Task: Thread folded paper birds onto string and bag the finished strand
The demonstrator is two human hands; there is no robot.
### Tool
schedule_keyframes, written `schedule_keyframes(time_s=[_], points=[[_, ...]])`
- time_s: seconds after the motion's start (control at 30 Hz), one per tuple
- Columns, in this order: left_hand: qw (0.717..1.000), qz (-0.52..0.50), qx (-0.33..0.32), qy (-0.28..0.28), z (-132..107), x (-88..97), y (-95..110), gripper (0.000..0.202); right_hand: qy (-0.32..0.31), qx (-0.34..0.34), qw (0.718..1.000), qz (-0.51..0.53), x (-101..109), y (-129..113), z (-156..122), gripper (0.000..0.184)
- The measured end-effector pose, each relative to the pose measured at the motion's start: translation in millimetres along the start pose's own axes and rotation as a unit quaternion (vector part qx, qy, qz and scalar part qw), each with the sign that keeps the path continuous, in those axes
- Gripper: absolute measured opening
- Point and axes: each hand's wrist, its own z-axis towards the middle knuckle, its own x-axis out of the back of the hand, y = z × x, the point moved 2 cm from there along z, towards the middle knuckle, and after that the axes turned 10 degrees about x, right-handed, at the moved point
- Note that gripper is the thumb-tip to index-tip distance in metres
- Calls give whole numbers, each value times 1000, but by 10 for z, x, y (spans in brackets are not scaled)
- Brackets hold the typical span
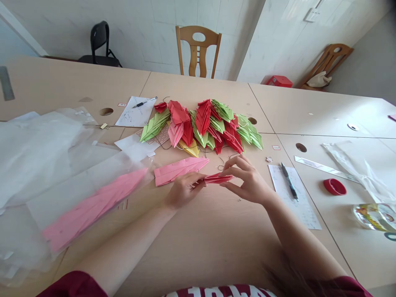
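Observation:
Low over the table, a small pink folded paper piece lies between my two hands. My left hand pinches its left end between thumb and fingers. At its right end, my right hand has thumb and fingertips at the paper, the fingers curved. Just beyond my left hand rests a larger pink pleated paper. Behind both hands is a heap of folded paper pieces in red, green, pink and yellow, with dark thread or cord around them.
Clear plastic bags cover the left side, one holding pink paper. To the right are a written sheet with a pen, a red tape roll and a clear container. Another pen lies on paper behind.

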Motion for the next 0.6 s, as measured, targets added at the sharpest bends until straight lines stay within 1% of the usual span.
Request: schedule_keyframes(time_s=[0.07, 0.2, 0.33, 0.43, 0.6], points=[[1000, 0, 0, -11, 1, 0, 7, 15, 0, -2, 1000, 0, -9, 12, -6, 6], [999, -2, -6, -51, 5, 2, 31, 16, 11, -7, 1000, -1, -23, 32, -13, 9], [996, 6, -27, -83, 0, 16, 33, 14, 7, -17, 1000, 12, -56, 25, -23, 9], [994, 33, -48, -87, -4, 27, 46, 15, 0, -25, 999, 28, -96, 7, -30, 10], [991, 91, -70, -72, -11, 11, 81, 12, -18, -14, 999, 23, -126, -36, -23, 10]])
